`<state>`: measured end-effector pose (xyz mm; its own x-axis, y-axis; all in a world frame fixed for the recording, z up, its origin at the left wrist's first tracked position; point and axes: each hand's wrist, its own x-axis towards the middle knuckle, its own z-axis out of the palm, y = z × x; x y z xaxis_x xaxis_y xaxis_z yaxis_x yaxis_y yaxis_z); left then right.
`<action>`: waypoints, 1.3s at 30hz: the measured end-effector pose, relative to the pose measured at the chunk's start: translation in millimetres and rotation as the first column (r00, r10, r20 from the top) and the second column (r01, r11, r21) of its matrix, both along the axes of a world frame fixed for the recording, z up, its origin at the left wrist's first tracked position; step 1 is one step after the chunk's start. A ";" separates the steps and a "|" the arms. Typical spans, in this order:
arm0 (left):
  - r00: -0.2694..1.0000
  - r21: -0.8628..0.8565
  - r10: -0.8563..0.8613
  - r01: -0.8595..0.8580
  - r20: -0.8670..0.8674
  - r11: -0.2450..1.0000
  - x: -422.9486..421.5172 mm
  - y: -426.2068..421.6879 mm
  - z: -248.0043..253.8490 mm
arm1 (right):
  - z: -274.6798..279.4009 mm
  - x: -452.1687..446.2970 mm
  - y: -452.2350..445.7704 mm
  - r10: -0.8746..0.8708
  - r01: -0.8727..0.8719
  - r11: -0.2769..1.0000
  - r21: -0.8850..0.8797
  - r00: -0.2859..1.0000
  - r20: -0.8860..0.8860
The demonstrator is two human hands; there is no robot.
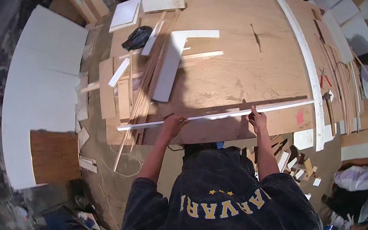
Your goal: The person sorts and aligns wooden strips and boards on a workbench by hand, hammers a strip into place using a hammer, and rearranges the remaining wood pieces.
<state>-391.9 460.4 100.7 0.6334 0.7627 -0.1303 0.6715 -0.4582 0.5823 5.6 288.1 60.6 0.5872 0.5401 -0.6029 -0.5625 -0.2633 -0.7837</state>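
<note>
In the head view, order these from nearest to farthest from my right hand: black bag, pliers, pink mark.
From your right hand:
1. Pink mark, to its right.
2. Pliers, farther right and forward.
3. Black bag, forward, far left.

Black bag (137, 38): crumpled, upper left
Pliers (325, 78): red-handled, lying at right
White panel (42, 78): large, far left
Wood offcuts (308, 165): scattered on floor (164, 174), lower right
</note>
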 end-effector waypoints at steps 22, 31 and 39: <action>0.712 0.156 0.461 -0.452 -0.530 0.878 -101.9 129.1 -20.2 | -53.6 -66.2 60.2 0.184 -0.171 0.942 -0.287 0.983 0.018; 0.827 -0.007 0.520 -0.534 -0.214 0.846 -136.1 168.2 -95.0 | -45.3 -113.1 115.9 0.154 -0.074 0.862 -0.502 0.981 0.119; 0.924 -0.604 0.379 -0.271 0.056 0.750 -162.3 213.0 -42.2 | -16.6 -157.4 166.2 0.459 -0.085 0.868 -0.488 0.510 0.727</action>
